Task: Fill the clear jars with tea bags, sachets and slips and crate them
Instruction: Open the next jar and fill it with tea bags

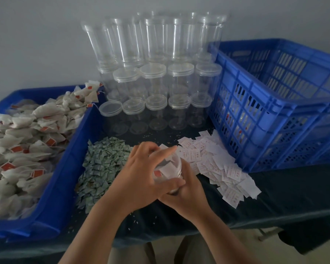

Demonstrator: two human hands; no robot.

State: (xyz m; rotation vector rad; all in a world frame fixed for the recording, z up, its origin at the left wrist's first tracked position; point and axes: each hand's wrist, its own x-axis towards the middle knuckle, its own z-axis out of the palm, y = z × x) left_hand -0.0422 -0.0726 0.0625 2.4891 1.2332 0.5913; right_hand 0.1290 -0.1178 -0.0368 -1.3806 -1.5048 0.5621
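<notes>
Over the table's front middle, both my hands hold a clear jar point(171, 166) tilted toward me. A white slip and a tea bag with a red tag show inside it. My left hand point(141, 172) lies over the jar's open mouth, with its thumb curled under the jar's wall and its index finger stretched across the rim. My right hand point(185, 195) wraps the jar from below and behind. The tea bags point(27, 141) fill a blue tray point(72, 149) on the left. Green sachets point(101, 164) are heaped left of my hands, and white printed slips point(223, 168) to the right.
Lidded empty clear jars point(156, 77) are stacked in rows against the back wall. A large blue slotted crate point(274, 121) stands at the right, with filled jars showing through its slots. A dark cloth point(274, 197) covers the table, with loose crumbs near its front edge.
</notes>
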